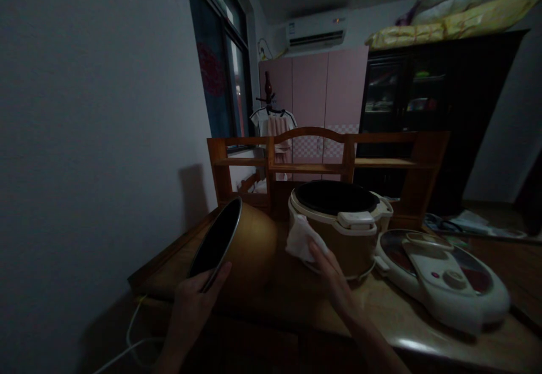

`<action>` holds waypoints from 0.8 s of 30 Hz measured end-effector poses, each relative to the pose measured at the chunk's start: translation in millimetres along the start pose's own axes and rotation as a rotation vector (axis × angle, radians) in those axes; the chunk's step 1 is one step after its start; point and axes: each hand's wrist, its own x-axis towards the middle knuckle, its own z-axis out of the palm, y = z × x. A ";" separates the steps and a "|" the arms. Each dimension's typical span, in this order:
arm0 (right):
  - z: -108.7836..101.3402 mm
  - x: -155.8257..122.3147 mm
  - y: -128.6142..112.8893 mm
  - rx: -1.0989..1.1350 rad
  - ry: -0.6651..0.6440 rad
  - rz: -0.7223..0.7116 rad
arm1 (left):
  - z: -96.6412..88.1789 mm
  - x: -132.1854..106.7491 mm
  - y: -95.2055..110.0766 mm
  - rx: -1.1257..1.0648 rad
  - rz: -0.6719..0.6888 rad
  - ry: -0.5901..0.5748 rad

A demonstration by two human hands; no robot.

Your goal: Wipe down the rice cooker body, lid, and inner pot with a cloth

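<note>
My left hand (192,306) grips the rim of a golden inner pot (237,244), which is tilted on its side with its dark inside facing left. My right hand (332,275) presses a white cloth (301,239) against the left outer wall of a gold and white rice cooker (342,221). The cooker stands on the wooden table (296,295) with its cavity open and dark. Its hinged lid (444,275) lies flung open to the right, inner side up.
A wooden shelf rack (322,159) stands at the back of the table. A white cable (131,334) hangs off the table's left front. A grey wall lies close on the left. Behind are a pink wardrobe (326,97) and a dark cabinet (427,108).
</note>
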 end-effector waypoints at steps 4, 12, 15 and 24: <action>70.4 34.7 -14.2 -0.285 -0.197 -0.527 | 5.8 -8.5 2.1 0.027 -0.097 0.010; 124.1 51.8 0.4 -0.692 -0.285 -0.805 | 6.6 -11.0 -3.8 -0.013 -0.122 0.034; 122.1 39.5 4.0 -0.792 -0.275 -0.894 | 5.4 -9.8 -1.6 -0.018 -0.124 0.040; 94.9 26.0 4.2 -0.747 -0.395 -0.893 | 4.2 4.3 0.7 0.036 -0.095 -0.040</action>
